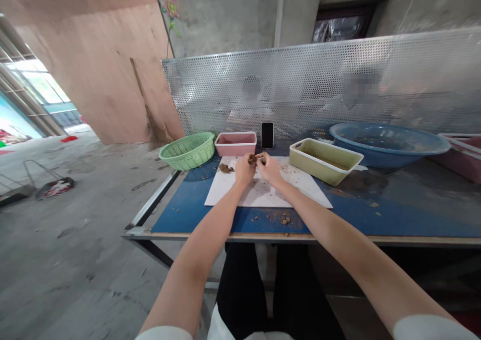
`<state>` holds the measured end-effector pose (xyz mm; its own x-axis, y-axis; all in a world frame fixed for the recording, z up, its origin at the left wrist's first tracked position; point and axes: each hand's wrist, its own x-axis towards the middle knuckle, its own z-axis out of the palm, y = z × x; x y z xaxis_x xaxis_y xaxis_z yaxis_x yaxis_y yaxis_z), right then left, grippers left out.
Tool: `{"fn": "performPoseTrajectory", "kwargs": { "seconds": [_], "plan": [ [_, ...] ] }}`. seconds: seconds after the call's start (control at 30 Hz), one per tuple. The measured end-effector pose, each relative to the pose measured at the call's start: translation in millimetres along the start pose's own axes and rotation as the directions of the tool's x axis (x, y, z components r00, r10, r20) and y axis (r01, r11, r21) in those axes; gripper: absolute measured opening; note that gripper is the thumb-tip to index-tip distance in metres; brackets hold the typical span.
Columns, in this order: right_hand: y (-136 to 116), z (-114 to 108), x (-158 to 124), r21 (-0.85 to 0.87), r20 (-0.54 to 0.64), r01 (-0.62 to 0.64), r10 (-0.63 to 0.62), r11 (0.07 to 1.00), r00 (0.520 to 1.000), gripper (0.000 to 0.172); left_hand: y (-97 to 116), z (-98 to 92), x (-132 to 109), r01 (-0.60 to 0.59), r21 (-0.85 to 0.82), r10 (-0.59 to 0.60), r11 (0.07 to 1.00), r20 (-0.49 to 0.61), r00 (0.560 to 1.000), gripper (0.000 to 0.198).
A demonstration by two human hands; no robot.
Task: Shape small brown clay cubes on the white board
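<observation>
My left hand (244, 169) and my right hand (269, 168) meet over the far part of a white board (296, 190) on the blue table (394, 210). Both are closed on a small brown lump (254, 157) held between them; I cannot make out what it is. Another brown clump (226, 168) lies on the board to the left of my left hand. Brown crumbs are scattered on the board and on the table near its front edge.
Behind the board stand a green basket (188, 150), a pink tub (235, 144), a black phone (267, 135) upright, a yellow-green tub (323, 159) and a blue basin (387, 143). A perforated metal screen (338, 79) closes the back; people sit behind it. A broom leans at the left wall.
</observation>
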<state>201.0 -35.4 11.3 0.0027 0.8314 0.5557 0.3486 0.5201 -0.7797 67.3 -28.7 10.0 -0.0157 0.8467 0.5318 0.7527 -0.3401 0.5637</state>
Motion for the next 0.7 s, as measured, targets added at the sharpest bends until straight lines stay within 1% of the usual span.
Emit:
{"fn": "performPoseTrajectory", "kwargs": {
  "seconds": [0.23,0.37,0.5,0.6,0.7],
  "plan": [
    [3,2,0,0.014,0.007,0.012,-0.012,1.000,1.000,0.022,-1,0.9,0,-0.010,-0.024,0.010,1.000,-0.010,1.000,0.038],
    [2,0,0,0.012,0.006,0.018,-0.018,1.000,1.000,0.022,1,-1.0,-1,0.016,-0.031,-0.016,0.999,-0.003,1.000,0.038],
    [-2,-8,1,-0.006,0.013,0.059,-0.059,0.998,0.998,0.027,4,-3.2,-1,0.041,-0.067,-0.042,0.997,-0.014,0.999,0.033],
    [-5,-15,5,-0.032,0.012,0.122,-0.121,0.992,0.993,0.024,4,-3.2,0,0.023,-0.091,-0.025,0.996,-0.019,1.000,0.031],
    [-4,-19,8,-0.090,0.048,0.131,-0.127,0.987,0.991,0.024,4,-3.0,1,0.015,-0.078,-0.016,0.997,-0.010,1.000,0.032]
  ]
}}
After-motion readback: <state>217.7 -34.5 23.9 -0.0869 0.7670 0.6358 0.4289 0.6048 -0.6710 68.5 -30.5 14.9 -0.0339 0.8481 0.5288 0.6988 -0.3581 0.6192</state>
